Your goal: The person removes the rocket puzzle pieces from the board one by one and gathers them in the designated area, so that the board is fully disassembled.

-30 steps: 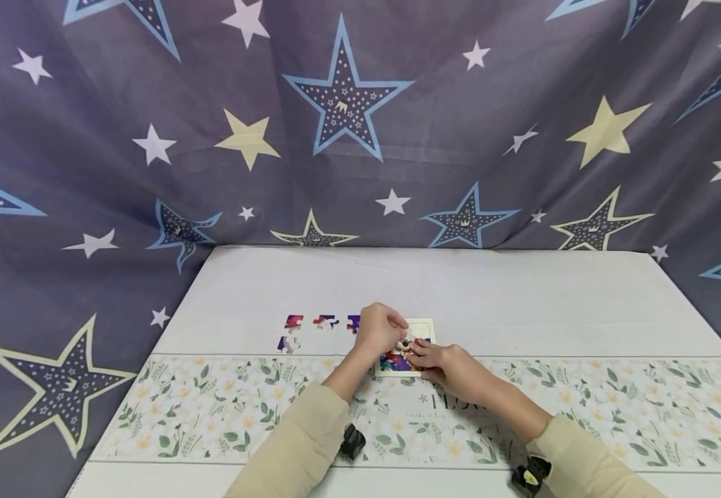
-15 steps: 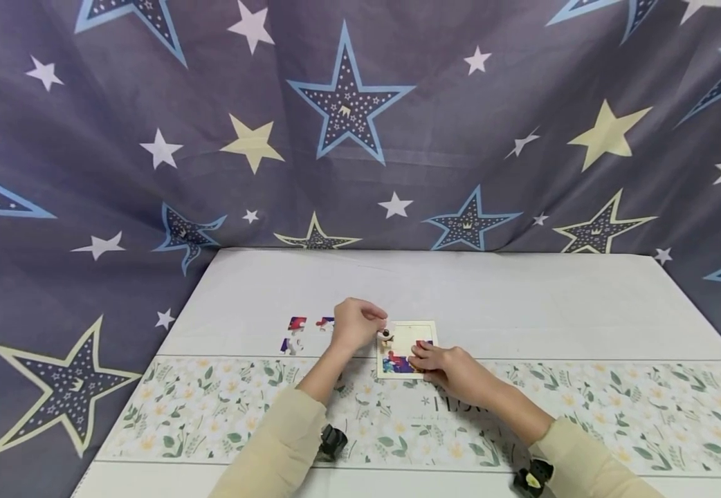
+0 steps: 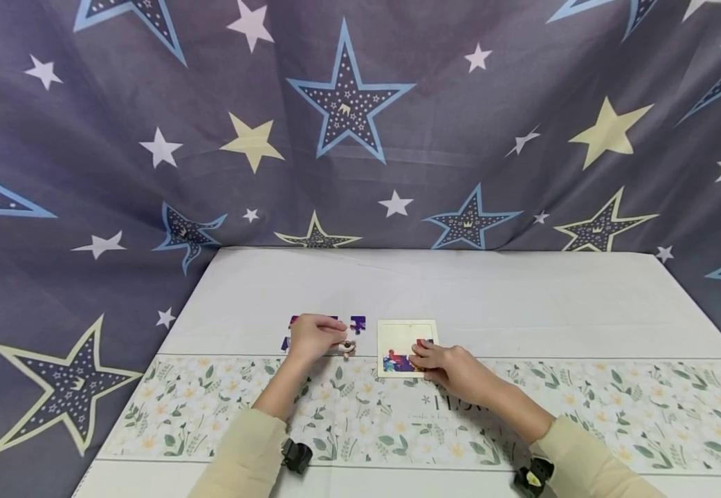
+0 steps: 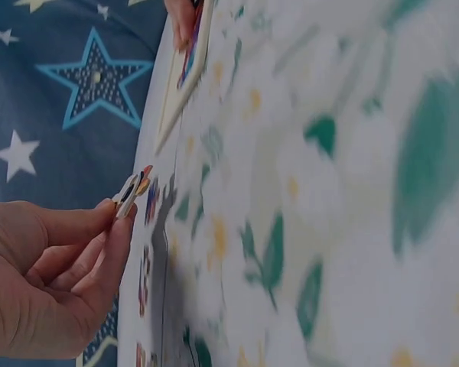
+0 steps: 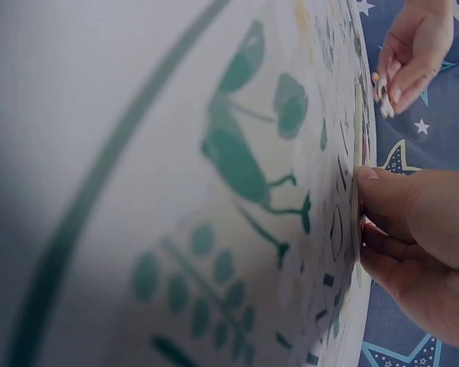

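The left hand [image 3: 313, 338] has its thumb and fingers clamped on a puzzle piece [image 3: 348, 347], tilted and held up over the table [image 3: 491, 297], to the left of the frame [image 3: 397, 337]. The right hand [image 3: 450, 366] touches the right side of the frame; I can't tell if it grips. Bright pieces [image 3: 400, 363] sit in the frame's near part. A loose purple piece [image 3: 358, 323] lies just left of the frame, beyond the held one.
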{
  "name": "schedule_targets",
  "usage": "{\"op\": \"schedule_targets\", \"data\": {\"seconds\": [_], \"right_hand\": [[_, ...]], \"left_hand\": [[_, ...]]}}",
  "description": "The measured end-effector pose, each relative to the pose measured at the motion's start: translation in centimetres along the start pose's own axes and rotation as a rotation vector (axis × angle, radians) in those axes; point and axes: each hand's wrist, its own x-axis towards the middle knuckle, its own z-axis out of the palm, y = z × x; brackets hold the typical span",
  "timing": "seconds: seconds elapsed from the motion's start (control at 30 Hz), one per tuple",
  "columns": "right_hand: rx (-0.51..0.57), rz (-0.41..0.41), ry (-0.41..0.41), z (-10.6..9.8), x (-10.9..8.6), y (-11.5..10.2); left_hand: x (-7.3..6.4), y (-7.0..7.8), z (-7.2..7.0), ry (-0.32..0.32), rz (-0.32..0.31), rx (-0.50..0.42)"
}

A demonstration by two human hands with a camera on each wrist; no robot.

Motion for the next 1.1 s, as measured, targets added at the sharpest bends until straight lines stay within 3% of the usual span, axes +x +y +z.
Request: {"op": "schedule_targets", "data": {"seconds": [0.2,0.6,1.1], "right_hand": [[0.006,-0.013,0.012,0.0,0.0,0.1],[0.012,-0.008,0.02,0.0,0.0,0.0],[0.043,-0.003,0.055,0.3,0.0,0.3]], "left_hand": [[0.0,-1.1,-1.5,0.048,-0.008,0.057],[0.1,-1.4,-1.6,0.126,0.121,0.31],[-0.2,-1.2,-1.5,0.125,0.123,0.333]]}}
